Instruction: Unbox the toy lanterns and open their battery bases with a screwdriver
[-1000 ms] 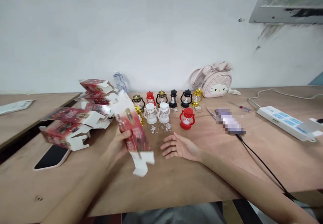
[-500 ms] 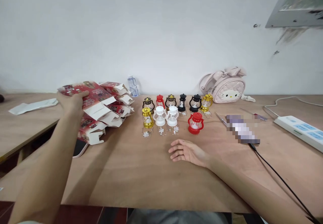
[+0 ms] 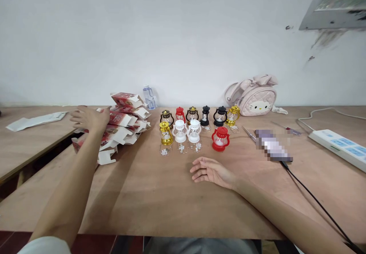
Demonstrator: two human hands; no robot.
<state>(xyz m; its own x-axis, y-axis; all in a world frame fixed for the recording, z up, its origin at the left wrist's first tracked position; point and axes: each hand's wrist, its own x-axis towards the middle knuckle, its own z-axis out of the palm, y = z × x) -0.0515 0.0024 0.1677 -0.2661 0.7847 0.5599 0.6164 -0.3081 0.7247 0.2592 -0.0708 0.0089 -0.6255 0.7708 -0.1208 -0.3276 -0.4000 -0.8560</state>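
At the left, my left hand (image 3: pixel 90 118) lies over a pile of red-and-white cardboard boxes (image 3: pixel 122 119) with open flaps. Its fingers are stretched out and apart, and they grip nothing that I can see. My right hand (image 3: pixel 212 173) rests on the table, fingers loosely spread, holding nothing. Just beyond it stands a red miniature lantern (image 3: pixel 220 139). Farther back are two white lanterns (image 3: pixel 180 132), a gold lantern (image 3: pixel 166 134) and several more in black, red, bronze and gold. Small parts in thin clear outlines (image 3: pixel 182 147) lie before the front lanterns.
A clear bottle (image 3: pixel 148 97) and a pink cat-face bag (image 3: pixel 257 99) stand by the wall. On the right are a blurred-out device (image 3: pixel 273 145) with a black cable, screwdrivers (image 3: pixel 287 129) and a white power strip (image 3: pixel 340 147). A white packet (image 3: pixel 36 121) lies far left.
My left hand has let go of the red box it held up and now spreads over the pile, slightly farther right. My right hand stays put. The phone edge under the boxes no longer shows.
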